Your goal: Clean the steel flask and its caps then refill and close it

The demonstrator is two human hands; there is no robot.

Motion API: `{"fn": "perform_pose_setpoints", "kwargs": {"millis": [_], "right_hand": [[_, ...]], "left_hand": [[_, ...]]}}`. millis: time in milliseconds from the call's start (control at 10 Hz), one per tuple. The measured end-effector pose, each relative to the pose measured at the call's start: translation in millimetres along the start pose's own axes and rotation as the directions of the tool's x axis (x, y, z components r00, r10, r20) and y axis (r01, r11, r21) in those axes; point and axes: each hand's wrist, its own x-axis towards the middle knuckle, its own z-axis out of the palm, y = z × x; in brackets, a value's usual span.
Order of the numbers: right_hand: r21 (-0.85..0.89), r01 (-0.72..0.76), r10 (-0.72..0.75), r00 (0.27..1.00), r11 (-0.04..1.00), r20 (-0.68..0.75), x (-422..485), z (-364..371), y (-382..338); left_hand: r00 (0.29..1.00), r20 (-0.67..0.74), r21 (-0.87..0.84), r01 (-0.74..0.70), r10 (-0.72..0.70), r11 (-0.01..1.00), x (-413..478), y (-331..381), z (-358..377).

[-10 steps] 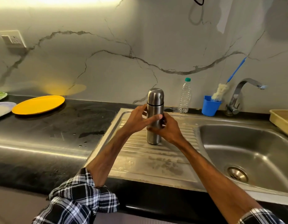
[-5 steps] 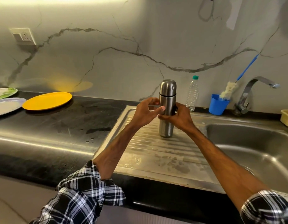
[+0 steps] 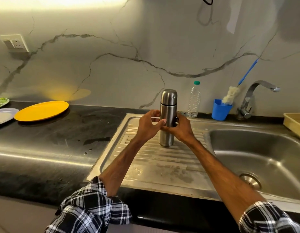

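The steel flask (image 3: pixel 168 108) stands upright on the ribbed drainboard (image 3: pixel 162 162) of the sink, its rounded steel cap (image 3: pixel 169 96) on top. Both hands meet at its middle. My left hand (image 3: pixel 148 126) comes in from the left, with its thumb tip on the front of the flask and its curled fingers at the left side. My right hand (image 3: pixel 182 130) wraps round the body from the right. The flask's lower part shows below the hands; its back is hidden.
Right of the drainboard lies the sink basin (image 3: pixel 263 157), with the tap (image 3: pixel 257 95) behind it. A clear water bottle (image 3: pixel 194 100) and a blue cup (image 3: pixel 220 110) holding a bottle brush (image 3: pixel 230 96) stand by the wall. A yellow plate (image 3: pixel 41 111) sits at the left, a tan tray (image 3: pixel 295 123) at the far right.
Both hands stay around the standing flask, which has not left its spot. The left thumb has drawn back a little across the front. My head has shifted slightly.
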Motion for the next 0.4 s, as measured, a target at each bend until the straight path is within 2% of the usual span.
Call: {"fn": "perform_pose_setpoints", "kwargs": {"millis": [200,300,400], "right_hand": [[0.022,-0.038,0.038,0.999,0.999,0.025,-15.2,-2.2,-5.0],[-0.039,-0.111,0.114,0.989,0.993,0.093,-26.6,-4.9,-3.7],[-0.169,-0.189,0.201,0.978,0.967,0.055,-34.6,-12.9,7.0]], "left_hand": [[0.998,0.003,0.046,0.067,-0.067,0.997,-14.6,-0.2,6.0],[0.994,0.055,0.104,0.086,-0.093,0.991,-29.9,7.5,-2.4],[0.993,0.101,0.178,0.05,-0.068,0.983,-51.0,9.3,-3.8]]}}
